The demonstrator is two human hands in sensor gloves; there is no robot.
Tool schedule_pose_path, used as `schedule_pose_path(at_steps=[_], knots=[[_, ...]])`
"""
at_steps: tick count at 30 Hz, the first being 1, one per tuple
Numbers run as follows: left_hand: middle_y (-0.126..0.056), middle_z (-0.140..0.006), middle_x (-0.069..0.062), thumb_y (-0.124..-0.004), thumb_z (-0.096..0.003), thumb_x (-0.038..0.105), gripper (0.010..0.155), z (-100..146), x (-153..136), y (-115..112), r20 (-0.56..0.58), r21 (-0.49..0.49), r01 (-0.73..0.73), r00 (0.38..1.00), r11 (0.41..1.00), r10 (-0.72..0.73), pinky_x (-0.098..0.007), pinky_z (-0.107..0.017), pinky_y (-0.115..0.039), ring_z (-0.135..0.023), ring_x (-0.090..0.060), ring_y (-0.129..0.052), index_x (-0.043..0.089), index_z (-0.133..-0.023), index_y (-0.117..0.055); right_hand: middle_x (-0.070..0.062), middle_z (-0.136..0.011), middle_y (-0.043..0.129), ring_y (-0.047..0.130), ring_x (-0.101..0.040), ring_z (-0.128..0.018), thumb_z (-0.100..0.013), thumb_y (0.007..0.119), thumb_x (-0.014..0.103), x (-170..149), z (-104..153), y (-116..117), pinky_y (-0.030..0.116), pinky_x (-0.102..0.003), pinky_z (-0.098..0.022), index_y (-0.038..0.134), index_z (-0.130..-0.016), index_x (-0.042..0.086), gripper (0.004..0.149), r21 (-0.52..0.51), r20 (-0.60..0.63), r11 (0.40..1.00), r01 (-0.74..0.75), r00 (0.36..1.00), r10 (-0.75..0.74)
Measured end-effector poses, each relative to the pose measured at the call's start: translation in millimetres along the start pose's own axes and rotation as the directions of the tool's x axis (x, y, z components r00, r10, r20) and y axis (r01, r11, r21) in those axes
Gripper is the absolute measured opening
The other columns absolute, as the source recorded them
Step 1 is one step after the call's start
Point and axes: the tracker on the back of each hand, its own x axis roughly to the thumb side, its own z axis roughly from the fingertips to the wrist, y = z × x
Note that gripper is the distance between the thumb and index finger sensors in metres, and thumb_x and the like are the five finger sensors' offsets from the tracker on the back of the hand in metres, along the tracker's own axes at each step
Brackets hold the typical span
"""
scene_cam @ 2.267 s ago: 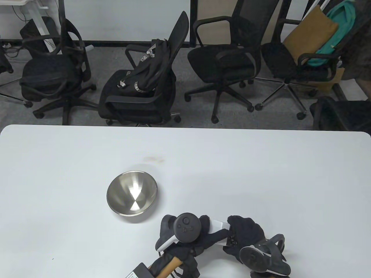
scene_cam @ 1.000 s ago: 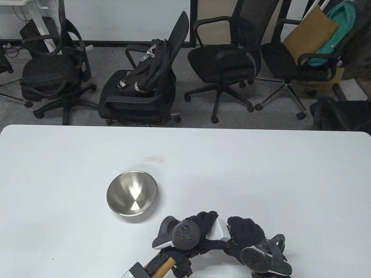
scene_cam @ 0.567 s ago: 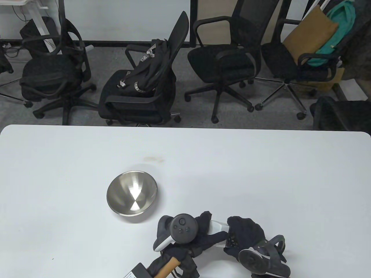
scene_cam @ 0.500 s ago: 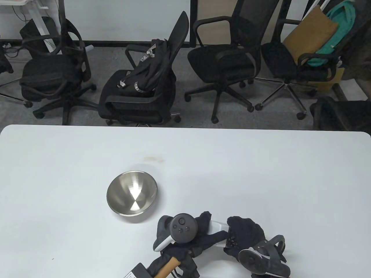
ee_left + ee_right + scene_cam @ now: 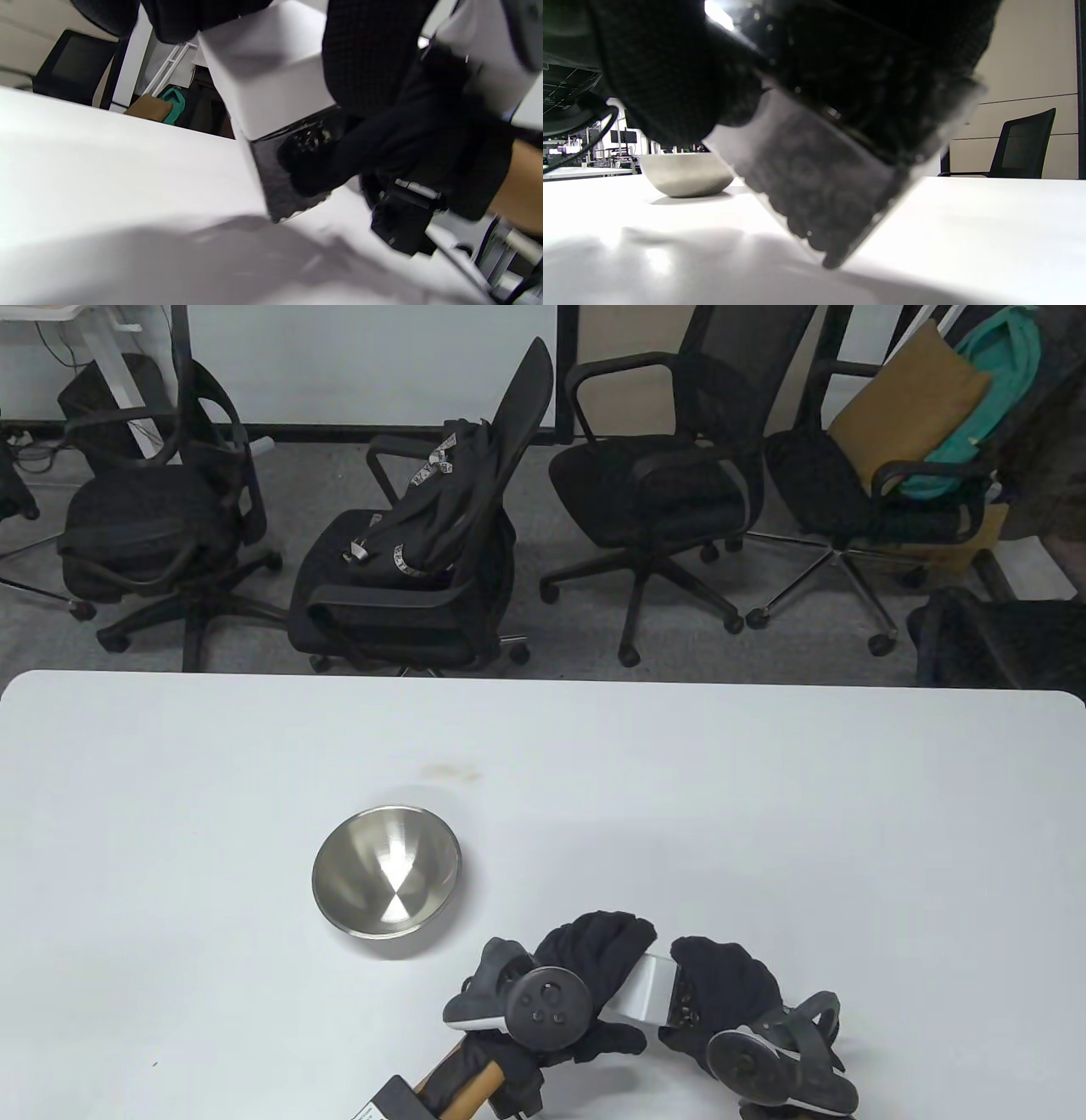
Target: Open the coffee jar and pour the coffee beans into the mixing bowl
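Step in hand: opening the jar. At the near edge of the tabletop (image 5: 764,780), at about 5 o'clock from the bowl (image 5: 387,871), both gloved hands work on the jar (image 5: 292,178). The right hand (image 5: 721,993) has its fingers curled round the clear body, through which dark beans (image 5: 814,190) show; the jar is tilted, with one lower corner on or just above the tabletop. The left hand (image 5: 594,963) curls its fingers over the white lid (image 5: 652,984), which still sits on the jar.

Next move, as a judgement: the lid must come free while the right hand steadies the body. The jar must then travel toward 11 o'clock to the bowl and tip over its rim. The bowl is empty, so pouring is not yet begun. Risk: a lid that releases suddenly on a tilted jar may spill beans short of the bowl.

Change from 0.5 s ago: the left hand now lies farther over the lid, its fingers reaching toward 12 o'clock, and its tracker (image 5: 547,1008) has dropped toward 6 o'clock. More of the lid's white side shows. The right hand and the bowl have hardly shifted.

Beyond the far edge, office chairs (image 5: 653,475) stand on the floor.
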Motion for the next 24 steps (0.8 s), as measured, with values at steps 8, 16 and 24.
schedule_pose_path(at_steps=[8,16,24], knots=[[-0.058,-0.116,-0.025,-0.090,-0.0511,0.049,0.093,0,-2,-4,0.017,0.027,-0.019,1.000,0.999,0.019,-0.064,-0.073,-0.067,-0.103,-0.049,-0.070,0.003,-0.120,-0.048,-0.028,-0.098,0.069,0.074,-0.042,-0.082,-0.042,0.096,0.048,2,0,2,0.073,-0.061,-0.062,0.052,-0.106,0.000,0.091,0.006,0.017,1.000,-0.012,1.000,0.012],[-0.067,-0.110,-0.027,-0.089,-0.0496,0.055,0.094,0,-8,-4,-0.053,0.020,-0.086,0.995,0.996,0.087,-0.056,-0.068,-0.077,-0.093,-0.047,-0.082,0.000,-0.118,-0.055,-0.028,-0.098,0.069,0.075,-0.042,-0.082,-0.041,0.096,0.048,5,0,3,0.073,-0.060,-0.062,0.052,-0.106,0.000,0.091,0.010,0.029,0.999,-0.031,0.999,0.031],[-0.077,-0.101,-0.028,-0.086,-0.0503,0.062,0.096,0,-13,-4,-0.166,0.059,-0.205,0.963,0.977,0.212,-0.052,-0.058,-0.085,-0.080,-0.044,-0.092,-0.005,-0.114,-0.061,-0.028,-0.098,0.069,0.074,-0.042,-0.082,-0.042,0.096,0.048,4,1,4,0.073,-0.060,-0.062,0.052,-0.106,0.001,0.091,0.000,0.027,1.000,-0.031,0.999,0.031]])
